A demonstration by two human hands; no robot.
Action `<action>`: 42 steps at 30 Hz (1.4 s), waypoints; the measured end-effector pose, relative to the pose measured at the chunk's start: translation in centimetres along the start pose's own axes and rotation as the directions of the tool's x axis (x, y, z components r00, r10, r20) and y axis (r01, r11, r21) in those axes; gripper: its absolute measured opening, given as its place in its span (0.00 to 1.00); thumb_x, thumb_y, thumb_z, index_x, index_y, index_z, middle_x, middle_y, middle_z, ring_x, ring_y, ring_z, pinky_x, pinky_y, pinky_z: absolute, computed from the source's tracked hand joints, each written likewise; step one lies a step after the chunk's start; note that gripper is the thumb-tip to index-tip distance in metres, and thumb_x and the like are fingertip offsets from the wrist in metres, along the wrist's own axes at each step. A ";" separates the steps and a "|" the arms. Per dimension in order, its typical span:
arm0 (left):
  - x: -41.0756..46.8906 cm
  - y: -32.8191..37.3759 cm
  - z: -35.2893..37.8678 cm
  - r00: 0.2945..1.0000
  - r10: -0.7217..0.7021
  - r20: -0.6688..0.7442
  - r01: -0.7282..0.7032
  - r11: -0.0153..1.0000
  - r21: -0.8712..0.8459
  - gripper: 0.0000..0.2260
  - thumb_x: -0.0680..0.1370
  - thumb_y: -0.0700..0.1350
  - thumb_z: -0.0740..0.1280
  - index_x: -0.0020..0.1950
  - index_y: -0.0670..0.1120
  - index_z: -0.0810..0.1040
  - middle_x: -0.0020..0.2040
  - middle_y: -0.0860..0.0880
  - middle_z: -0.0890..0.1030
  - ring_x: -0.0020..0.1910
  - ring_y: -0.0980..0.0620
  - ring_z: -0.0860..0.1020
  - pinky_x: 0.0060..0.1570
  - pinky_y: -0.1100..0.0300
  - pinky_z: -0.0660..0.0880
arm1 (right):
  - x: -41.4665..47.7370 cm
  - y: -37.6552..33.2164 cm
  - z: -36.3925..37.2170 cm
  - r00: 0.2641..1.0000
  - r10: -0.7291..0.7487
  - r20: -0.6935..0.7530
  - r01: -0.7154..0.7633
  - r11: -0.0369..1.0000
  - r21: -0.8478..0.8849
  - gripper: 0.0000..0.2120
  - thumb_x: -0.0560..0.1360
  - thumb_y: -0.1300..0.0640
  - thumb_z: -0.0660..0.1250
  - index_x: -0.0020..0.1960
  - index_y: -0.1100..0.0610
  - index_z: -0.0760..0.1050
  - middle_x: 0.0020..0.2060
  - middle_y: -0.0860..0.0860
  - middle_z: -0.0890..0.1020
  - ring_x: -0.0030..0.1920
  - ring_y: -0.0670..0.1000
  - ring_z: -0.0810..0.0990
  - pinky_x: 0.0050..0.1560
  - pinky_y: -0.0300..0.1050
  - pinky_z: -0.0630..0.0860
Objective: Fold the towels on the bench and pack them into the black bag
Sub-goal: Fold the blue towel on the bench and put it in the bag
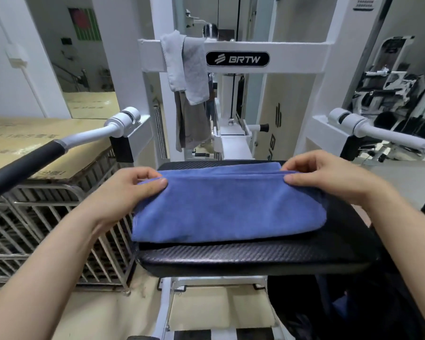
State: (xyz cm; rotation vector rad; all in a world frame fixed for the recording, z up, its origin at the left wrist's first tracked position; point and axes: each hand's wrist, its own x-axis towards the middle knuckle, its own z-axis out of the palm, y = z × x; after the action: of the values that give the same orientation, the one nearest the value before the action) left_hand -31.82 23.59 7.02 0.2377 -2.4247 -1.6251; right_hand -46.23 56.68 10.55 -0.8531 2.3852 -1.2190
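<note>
A: Where is the black bag (pixel 341 305)?
B: Low on the right, beside the bench (pixel 255 256), its mouth open.
A: And the blue towel (pixel 226 207)?
B: Folded flat on the bench pad. The left hand (pixel 130 190) pinches its far left corner; the right hand (pixel 329 177) pinches the far right edge.
A: How will it handle?
B: I think light and soft, so it will sag. Better to hold both corners. The pad looks textured, not slippery.
A: Behind?
B: A grey towel (pixel 185 67) hangs on the white machine frame (pixel 292 54).
</note>
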 end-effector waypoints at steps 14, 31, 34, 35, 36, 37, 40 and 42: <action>8.1 -2.5 0.6 0.965 -0.133 -0.224 0.214 0.894 0.393 0.08 0.80 0.49 0.63 0.45 0.46 0.75 0.38 0.50 0.76 0.36 0.54 0.72 0.35 0.57 0.66 | 10.5 3.6 1.5 0.987 -0.126 -0.101 0.046 0.819 -0.572 0.03 0.78 0.54 0.64 0.45 0.51 0.74 0.41 0.48 0.78 0.43 0.51 0.75 0.43 0.43 0.66; 10.4 -2.4 1.4 0.968 -0.129 -0.216 0.250 0.563 0.788 0.13 0.82 0.53 0.56 0.49 0.44 0.71 0.48 0.43 0.77 0.44 0.45 0.72 0.43 0.53 0.68 | 14.2 3.4 -0.3 0.991 0.132 0.015 -0.103 0.839 -0.534 0.09 0.78 0.51 0.66 0.44 0.55 0.78 0.40 0.48 0.80 0.45 0.52 0.78 0.47 0.44 0.72; 9.6 -2.4 1.9 0.957 -0.029 -0.287 0.277 0.377 0.884 0.16 0.82 0.57 0.54 0.51 0.46 0.71 0.45 0.44 0.78 0.41 0.44 0.72 0.40 0.53 0.68 | 14.2 2.9 0.1 0.985 0.169 -0.036 -0.159 0.802 -0.576 0.09 0.77 0.49 0.67 0.46 0.55 0.78 0.47 0.52 0.82 0.50 0.54 0.79 0.52 0.46 0.74; 9.2 -2.2 2.1 0.950 0.012 -0.311 0.291 0.320 0.902 0.17 0.82 0.58 0.53 0.51 0.45 0.71 0.46 0.44 0.79 0.41 0.43 0.72 0.38 0.53 0.67 | 13.7 2.4 0.4 0.982 0.169 -0.084 -0.182 0.735 -0.653 0.10 0.76 0.47 0.66 0.48 0.54 0.76 0.49 0.53 0.81 0.52 0.55 0.78 0.52 0.47 0.74; 8.7 -1.8 2.1 0.942 0.061 -0.331 0.302 0.282 0.911 0.17 0.81 0.58 0.53 0.51 0.45 0.69 0.47 0.43 0.80 0.42 0.42 0.74 0.37 0.53 0.66 | 12.9 1.8 0.8 0.979 0.134 -0.151 -0.202 0.608 -0.768 0.12 0.77 0.45 0.64 0.51 0.54 0.74 0.52 0.54 0.80 0.54 0.57 0.77 0.52 0.48 0.73; 8.2 -1.5 2.1 0.931 0.130 -0.342 0.300 0.262 0.917 0.18 0.81 0.59 0.54 0.52 0.44 0.69 0.49 0.42 0.79 0.46 0.40 0.75 0.37 0.52 0.66 | 12.1 1.0 1.5 0.973 0.044 -0.227 -0.222 0.447 -0.867 0.14 0.77 0.44 0.63 0.55 0.53 0.73 0.55 0.55 0.78 0.56 0.58 0.75 0.52 0.50 0.72; 7.2 -0.5 3.3 0.890 0.417 -0.182 0.052 0.303 0.951 0.17 0.80 0.56 0.55 0.55 0.45 0.74 0.53 0.44 0.77 0.55 0.41 0.74 0.42 0.49 0.73 | 10.1 -1.6 5.8 0.906 -0.367 -0.210 -0.060 0.380 -0.923 0.13 0.77 0.51 0.60 0.60 0.55 0.71 0.57 0.56 0.75 0.59 0.60 0.73 0.55 0.53 0.73; 6.4 -0.9 5.3 0.907 0.419 0.049 -0.234 0.403 0.885 0.20 0.80 0.55 0.50 0.57 0.48 0.76 0.57 0.48 0.77 0.59 0.45 0.74 0.52 0.49 0.75 | 9.1 -2.6 10.0 0.898 -0.436 -0.059 0.220 0.560 -0.799 0.15 0.78 0.54 0.57 0.63 0.56 0.71 0.59 0.55 0.75 0.60 0.58 0.73 0.58 0.56 0.72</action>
State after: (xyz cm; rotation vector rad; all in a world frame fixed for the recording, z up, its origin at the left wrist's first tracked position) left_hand -39.40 26.36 4.77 0.0275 -2.6773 -0.0308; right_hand -46.95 43.43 6.71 -1.5401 3.1119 -0.2929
